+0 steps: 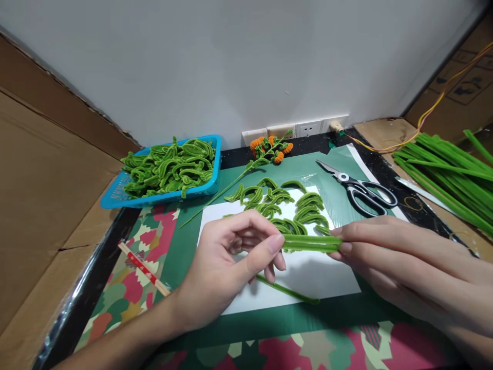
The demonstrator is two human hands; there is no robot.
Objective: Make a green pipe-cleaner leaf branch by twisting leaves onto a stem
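Observation:
Between my two hands a folded green pipe cleaner point(310, 243) is stretched level, its strands lying side by side. My left hand point(231, 257) pinches its left end between thumb and forefinger. The fingertips of my right hand point(400, 262) are closed on the other end. Below them, a single green pipe cleaner point(288, 290) lies on a white sheet of paper point(323, 280), partly hidden by my left hand. Several curled green pipe-cleaner leaves point(310, 208) are spread over the paper behind my hands.
A blue basket point(162, 199) heaped with green leaves stands back left. Behind the paper lies an orange-flowered stem point(246, 169). Black-handled scissors point(358, 187) rest at right, near a bundle of green pipe cleaners point(447, 169). Wrapped chopsticks point(142, 267) lie left; sockets point(308, 128) line the wall.

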